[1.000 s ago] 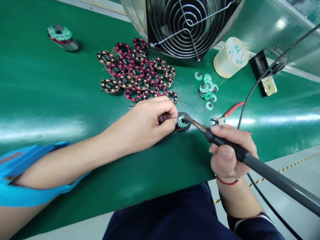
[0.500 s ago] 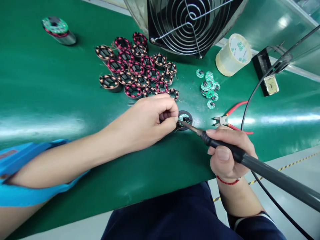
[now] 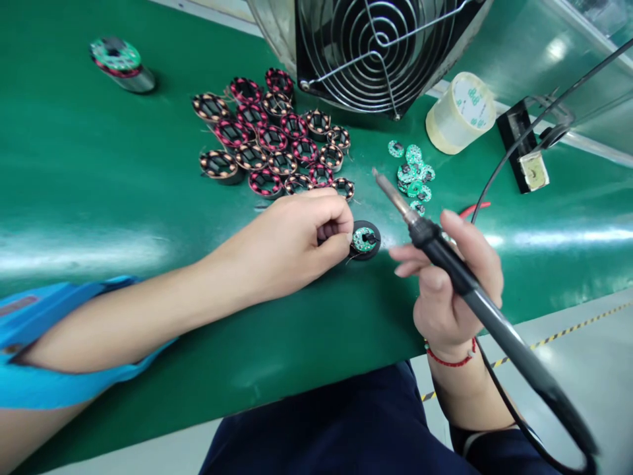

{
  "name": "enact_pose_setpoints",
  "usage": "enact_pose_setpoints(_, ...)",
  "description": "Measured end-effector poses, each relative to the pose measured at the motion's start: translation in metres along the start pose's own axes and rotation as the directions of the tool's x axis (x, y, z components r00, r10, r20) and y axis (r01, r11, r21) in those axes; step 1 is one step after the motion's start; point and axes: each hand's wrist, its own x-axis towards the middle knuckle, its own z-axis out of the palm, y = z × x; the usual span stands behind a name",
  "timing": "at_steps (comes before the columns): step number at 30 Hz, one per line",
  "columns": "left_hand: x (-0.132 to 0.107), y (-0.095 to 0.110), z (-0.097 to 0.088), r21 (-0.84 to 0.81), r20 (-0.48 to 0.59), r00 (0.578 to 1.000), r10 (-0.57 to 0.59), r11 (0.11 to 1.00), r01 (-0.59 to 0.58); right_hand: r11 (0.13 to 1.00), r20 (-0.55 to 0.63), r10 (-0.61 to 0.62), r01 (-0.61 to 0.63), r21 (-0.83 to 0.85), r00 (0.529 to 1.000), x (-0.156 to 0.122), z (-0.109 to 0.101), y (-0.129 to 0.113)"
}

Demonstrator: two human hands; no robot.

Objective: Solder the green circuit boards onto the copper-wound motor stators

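Note:
A small round green circuit board [image 3: 364, 239] lies on a black ring-shaped base [image 3: 376, 248] on the green bench. My left hand [image 3: 311, 231] is closed in a pinch at the board's left edge. What its fingertips hold is hidden, though a thin wire shows just below them. My right hand [image 3: 450, 284] holds a soldering iron [image 3: 440, 254] by its black handle, with some fingers stretched out and blurred. The iron's bare tip points up and left, above the bench and apart from the board.
Several wound motor coils [image 3: 271, 138] stand grouped behind my left hand. Loose round boards [image 3: 414, 173] lie beside a tape roll [image 3: 459, 113]. Red-handled cutters [image 3: 475, 210] are mostly covered by my right hand. A fan [image 3: 380, 53], an iron stand [image 3: 521, 148] and a finished-looking cylinder [image 3: 121, 64] stand farther back.
The soldering iron's tip has lifted off the board and swung up and away; my right hand's fingers have loosened around the handle. My left hand keeps its pinch in place.

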Motion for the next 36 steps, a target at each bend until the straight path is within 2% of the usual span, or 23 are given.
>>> enact_pose_setpoints(2,0.000,-0.001,0.000,-0.001,-0.004,1.000,0.013,1.000,-0.013,1.000,-0.027,0.016,-0.015,0.008,1.000,0.009,0.004,-0.003)
enact_pose_setpoints(4,-0.001,-0.002,0.001,0.005,-0.011,0.999,0.033,0.999,-0.033,0.999,0.104,0.015,-0.010,-0.047,0.994,0.016,0.005,-0.004)
enact_pose_setpoints(7,0.001,-0.005,0.003,0.009,-0.025,0.998,0.062,0.998,-0.062,0.989,0.332,-0.015,0.061,-0.131,0.943,0.020,0.003,0.001)
enact_pose_setpoints(9,0.002,-0.006,0.003,0.006,-0.022,0.997,0.075,0.997,-0.075,0.986,0.390,-0.007,0.071,-0.150,0.921,0.019,0.002,0.006)
enact_pose_setpoints(13,-0.001,-0.007,0.000,-0.046,-0.003,1.000,0.026,0.999,-0.026,0.984,0.362,0.027,0.040,-0.175,0.932,0.016,0.006,0.011)
enact_pose_setpoints(16,-0.007,-0.009,-0.004,-0.071,0.042,0.999,-0.021,0.997,0.024,0.973,0.297,-0.002,0.070,-0.218,0.955,0.014,0.011,0.011)
enact_pose_setpoints(21,-0.011,-0.011,-0.006,0.055,0.142,0.989,0.048,0.997,-0.056,0.968,0.255,-0.061,0.120,-0.222,0.965,0.013,0.015,0.010)
enact_pose_setpoints(25,-0.010,-0.009,-0.005,0.020,0.113,0.993,0.045,0.999,-0.048,0.973,0.271,-0.051,0.109,-0.204,0.961,0.013,0.013,0.009)
enact_pose_setpoints(30,-0.009,-0.007,-0.002,-0.089,0.021,1.000,-0.007,0.996,0.009,0.972,0.293,-0.028,0.095,-0.217,0.956,0.014,0.011,0.006)
enact_pose_setpoints(36,-0.005,0.000,0.002,-0.120,0.018,0.999,-0.046,0.992,0.048,0.981,0.246,-0.111,0.146,-0.128,0.963,0.017,0.007,0.000)
